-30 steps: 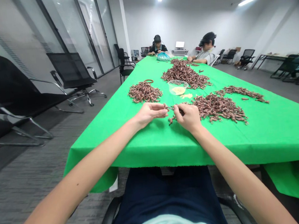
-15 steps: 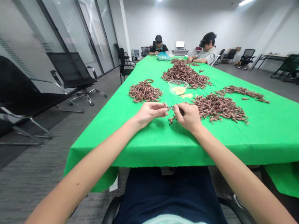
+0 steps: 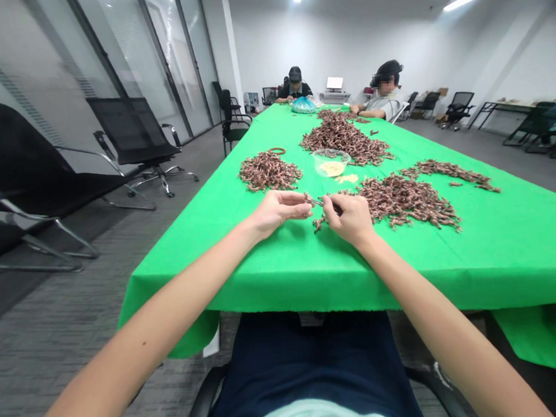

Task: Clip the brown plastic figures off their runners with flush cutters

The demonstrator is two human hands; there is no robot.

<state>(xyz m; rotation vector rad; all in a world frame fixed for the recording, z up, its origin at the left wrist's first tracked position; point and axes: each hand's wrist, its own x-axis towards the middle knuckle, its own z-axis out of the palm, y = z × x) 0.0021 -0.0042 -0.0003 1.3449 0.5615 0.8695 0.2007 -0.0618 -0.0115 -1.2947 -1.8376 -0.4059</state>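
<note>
I see dark blue trousers (image 3: 306, 362) nearest, under the edge of a bright green cloth (image 3: 284, 279) on a long table. Over the cloth, I have the left hand (image 3: 282, 207) pinching a small, bumpy brown piece (image 3: 308, 199) in its fingertips. The right hand (image 3: 351, 215) is closed around a thin grey metal tool (image 3: 319, 201), its tip at the piece. I see a pile of brown bits (image 3: 404, 201) just right of that hand. A round, clear plastic bowl (image 3: 318, 164) holding pale yellow crumbs (image 3: 333, 169) sits past both hands. Farther off is a shiny blue bag (image 3: 303, 105).
</note>
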